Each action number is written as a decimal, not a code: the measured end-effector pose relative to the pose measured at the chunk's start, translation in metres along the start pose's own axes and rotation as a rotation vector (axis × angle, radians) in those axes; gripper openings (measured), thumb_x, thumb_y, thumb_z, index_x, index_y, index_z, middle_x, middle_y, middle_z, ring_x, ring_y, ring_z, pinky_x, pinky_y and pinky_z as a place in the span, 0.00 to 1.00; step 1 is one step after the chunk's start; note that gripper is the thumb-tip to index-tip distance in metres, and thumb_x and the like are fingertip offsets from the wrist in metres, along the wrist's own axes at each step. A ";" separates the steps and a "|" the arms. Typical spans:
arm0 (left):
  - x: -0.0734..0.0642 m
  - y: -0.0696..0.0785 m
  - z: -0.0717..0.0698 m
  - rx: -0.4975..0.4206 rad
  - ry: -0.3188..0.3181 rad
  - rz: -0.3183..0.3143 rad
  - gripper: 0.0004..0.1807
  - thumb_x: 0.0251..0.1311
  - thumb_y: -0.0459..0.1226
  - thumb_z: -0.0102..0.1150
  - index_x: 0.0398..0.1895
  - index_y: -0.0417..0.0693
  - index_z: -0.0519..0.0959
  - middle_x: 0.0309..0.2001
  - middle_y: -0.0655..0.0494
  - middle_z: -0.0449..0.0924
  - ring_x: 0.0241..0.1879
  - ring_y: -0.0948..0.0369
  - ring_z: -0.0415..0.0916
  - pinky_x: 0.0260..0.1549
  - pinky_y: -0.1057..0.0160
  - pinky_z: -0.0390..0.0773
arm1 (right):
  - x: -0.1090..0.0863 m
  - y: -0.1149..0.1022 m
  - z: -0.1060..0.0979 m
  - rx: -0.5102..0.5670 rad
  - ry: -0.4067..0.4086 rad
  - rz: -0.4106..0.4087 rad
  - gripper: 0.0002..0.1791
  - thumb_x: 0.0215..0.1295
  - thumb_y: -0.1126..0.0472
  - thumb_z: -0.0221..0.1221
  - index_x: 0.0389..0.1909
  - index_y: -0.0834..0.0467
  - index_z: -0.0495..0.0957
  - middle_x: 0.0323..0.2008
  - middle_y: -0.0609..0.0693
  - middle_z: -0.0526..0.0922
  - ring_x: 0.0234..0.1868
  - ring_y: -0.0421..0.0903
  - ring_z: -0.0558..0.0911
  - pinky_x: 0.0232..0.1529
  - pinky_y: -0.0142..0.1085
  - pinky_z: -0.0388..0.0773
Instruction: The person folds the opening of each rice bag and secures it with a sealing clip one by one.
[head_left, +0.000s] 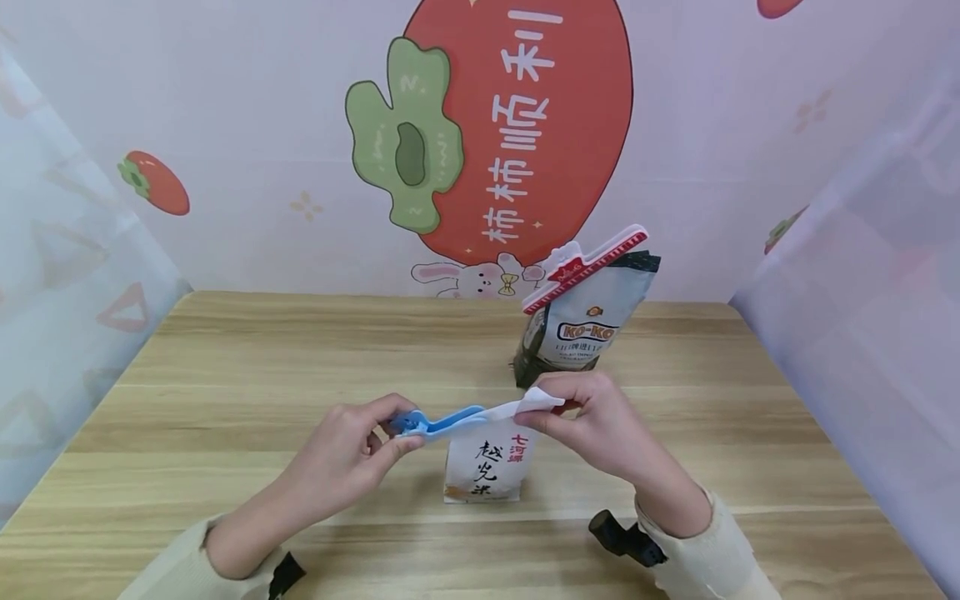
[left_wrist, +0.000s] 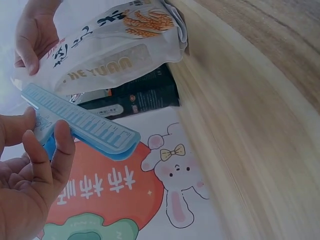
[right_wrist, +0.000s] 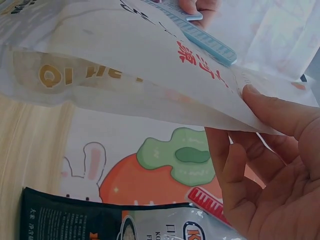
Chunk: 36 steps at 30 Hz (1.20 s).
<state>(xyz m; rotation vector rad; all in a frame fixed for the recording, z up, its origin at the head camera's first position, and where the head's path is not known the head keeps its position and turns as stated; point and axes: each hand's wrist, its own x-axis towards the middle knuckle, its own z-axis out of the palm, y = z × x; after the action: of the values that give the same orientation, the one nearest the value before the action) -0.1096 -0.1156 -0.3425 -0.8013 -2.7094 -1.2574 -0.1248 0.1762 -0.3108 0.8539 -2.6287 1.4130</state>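
A small white rice bag [head_left: 487, 467] with black and red characters stands upright on the table, its top folded or pressed flat. My left hand [head_left: 348, 450] pinches a blue bag clip [head_left: 442, 423] between thumb and fingers at its handle end. The clip's long ruled bars [left_wrist: 95, 120] reach along the bag's top edge from the left; whether they enclose the bag cannot be told. My right hand [head_left: 600, 421] pinches the bag's upper right corner, thumb [right_wrist: 275, 107] on one face and fingers behind. In the right wrist view the bag's top narrows toward that hand.
Behind the white bag stands a dark green and silver KO-KO bag [head_left: 581, 333], its top held by a red and white clip [head_left: 585, 271]. The wooden table [head_left: 262, 358] ends at a printed backdrop [head_left: 262, 100], with more pale cloth at both sides.
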 end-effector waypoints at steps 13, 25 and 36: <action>0.007 0.006 0.001 -0.026 0.000 0.024 0.05 0.61 0.35 0.67 0.38 0.50 0.81 0.29 0.63 0.83 0.22 0.72 0.71 0.18 0.71 0.75 | -0.001 -0.003 0.000 0.000 -0.001 0.032 0.05 0.57 0.68 0.69 0.34 0.58 0.88 0.31 0.48 0.87 0.31 0.38 0.81 0.32 0.32 0.83; 0.014 0.011 0.004 -0.058 0.008 0.058 0.05 0.61 0.35 0.67 0.39 0.49 0.81 0.30 0.61 0.84 0.22 0.72 0.73 0.18 0.70 0.76 | 0.000 -0.003 0.000 -0.008 0.008 0.029 0.05 0.56 0.68 0.70 0.35 0.59 0.88 0.30 0.48 0.87 0.30 0.38 0.80 0.32 0.32 0.83; 0.018 0.012 0.006 -0.080 0.025 0.088 0.06 0.60 0.34 0.67 0.39 0.49 0.81 0.29 0.62 0.82 0.23 0.72 0.74 0.20 0.69 0.79 | 0.000 -0.004 0.002 0.016 0.000 0.045 0.05 0.56 0.68 0.70 0.35 0.59 0.88 0.30 0.49 0.88 0.29 0.39 0.80 0.31 0.32 0.82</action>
<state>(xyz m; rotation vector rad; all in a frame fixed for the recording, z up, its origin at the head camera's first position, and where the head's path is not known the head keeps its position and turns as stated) -0.1183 -0.0974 -0.3334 -0.8955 -2.5886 -1.3548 -0.1227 0.1729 -0.3085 0.8014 -2.6570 1.4457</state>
